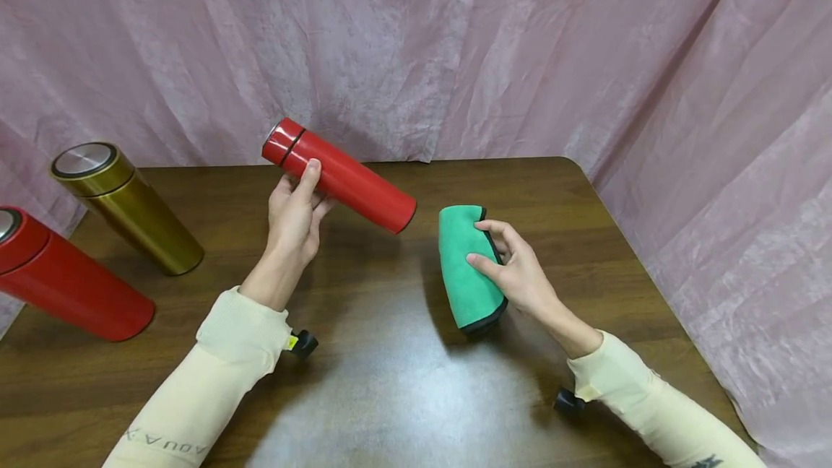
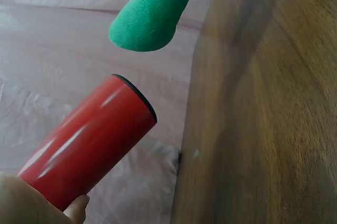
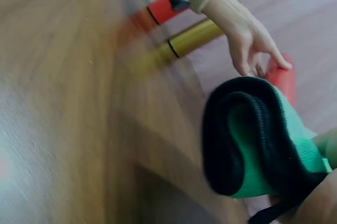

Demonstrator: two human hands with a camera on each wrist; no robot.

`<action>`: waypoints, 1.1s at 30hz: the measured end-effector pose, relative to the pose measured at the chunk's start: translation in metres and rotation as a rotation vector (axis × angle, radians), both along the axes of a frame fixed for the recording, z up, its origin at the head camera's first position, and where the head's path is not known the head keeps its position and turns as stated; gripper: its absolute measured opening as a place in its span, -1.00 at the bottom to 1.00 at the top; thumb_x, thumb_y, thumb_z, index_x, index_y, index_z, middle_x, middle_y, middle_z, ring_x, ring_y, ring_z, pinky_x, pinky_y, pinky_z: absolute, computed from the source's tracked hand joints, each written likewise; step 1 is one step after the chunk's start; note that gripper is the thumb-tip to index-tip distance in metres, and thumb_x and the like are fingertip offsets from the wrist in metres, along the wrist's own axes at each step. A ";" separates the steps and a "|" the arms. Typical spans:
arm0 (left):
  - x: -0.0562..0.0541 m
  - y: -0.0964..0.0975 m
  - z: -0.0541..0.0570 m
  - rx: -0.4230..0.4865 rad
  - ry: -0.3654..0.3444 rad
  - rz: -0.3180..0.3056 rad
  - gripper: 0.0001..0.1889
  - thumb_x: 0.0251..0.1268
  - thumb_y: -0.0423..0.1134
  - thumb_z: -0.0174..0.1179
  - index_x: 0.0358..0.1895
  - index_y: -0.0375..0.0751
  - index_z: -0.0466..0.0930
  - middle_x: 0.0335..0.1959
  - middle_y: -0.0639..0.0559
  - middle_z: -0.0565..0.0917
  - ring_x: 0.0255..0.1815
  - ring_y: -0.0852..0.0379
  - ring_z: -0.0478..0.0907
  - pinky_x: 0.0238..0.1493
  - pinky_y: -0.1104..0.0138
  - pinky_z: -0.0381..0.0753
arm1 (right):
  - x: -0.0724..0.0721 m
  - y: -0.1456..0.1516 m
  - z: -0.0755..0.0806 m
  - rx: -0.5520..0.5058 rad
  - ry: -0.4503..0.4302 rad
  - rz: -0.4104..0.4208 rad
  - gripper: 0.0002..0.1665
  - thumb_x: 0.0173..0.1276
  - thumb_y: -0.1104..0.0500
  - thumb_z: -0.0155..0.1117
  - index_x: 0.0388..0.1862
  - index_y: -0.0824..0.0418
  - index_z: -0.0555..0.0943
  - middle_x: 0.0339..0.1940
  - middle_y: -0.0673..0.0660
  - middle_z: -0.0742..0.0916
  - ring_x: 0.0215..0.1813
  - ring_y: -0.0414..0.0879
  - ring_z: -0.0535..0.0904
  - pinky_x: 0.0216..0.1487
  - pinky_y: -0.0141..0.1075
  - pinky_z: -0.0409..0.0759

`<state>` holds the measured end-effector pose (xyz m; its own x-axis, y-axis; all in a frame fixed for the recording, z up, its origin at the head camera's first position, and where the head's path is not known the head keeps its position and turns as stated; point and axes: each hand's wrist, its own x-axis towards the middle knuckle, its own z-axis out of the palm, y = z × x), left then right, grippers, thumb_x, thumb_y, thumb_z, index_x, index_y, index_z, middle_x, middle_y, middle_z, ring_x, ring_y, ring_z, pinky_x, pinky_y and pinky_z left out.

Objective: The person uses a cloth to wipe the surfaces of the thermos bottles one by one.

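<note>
My left hand (image 1: 295, 221) grips a red thermos bottle (image 1: 351, 183) near its lid end, thumb on top. The bottle tilts above the table, its lid up to the left and its dark-rimmed base (image 2: 138, 95) down to the right. In my right hand (image 1: 520, 269) is a folded green cloth (image 1: 464, 258) with black edging, pinched between thumb and fingers. The right wrist view shows the cloth's folded layers (image 3: 250, 124) end-on. A gap separates the cloth from the bottle's base in the head view.
A gold thermos bottle (image 1: 139, 211) stands at the left of the wooden table (image 1: 364, 381). Beside it, nearer me, is another red thermos bottle (image 1: 71, 280), cut off by the frame. A pink curtain (image 1: 364, 42) hangs behind the table and along its right side.
</note>
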<state>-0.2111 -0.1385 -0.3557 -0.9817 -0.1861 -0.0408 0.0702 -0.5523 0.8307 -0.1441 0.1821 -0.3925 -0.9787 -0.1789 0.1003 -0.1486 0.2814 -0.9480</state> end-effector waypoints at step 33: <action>0.018 0.001 0.012 0.163 -0.055 -0.117 -0.52 0.54 -0.09 0.21 0.39 -0.18 0.40 0.18 -0.10 0.55 0.11 -0.03 0.56 0.09 0.24 0.67 | -0.038 -0.057 -0.010 -0.163 0.447 -0.176 -0.40 0.30 0.58 0.29 0.31 0.49 0.40 0.07 0.40 0.61 -0.05 -0.04 0.58 -0.10 -0.46 0.60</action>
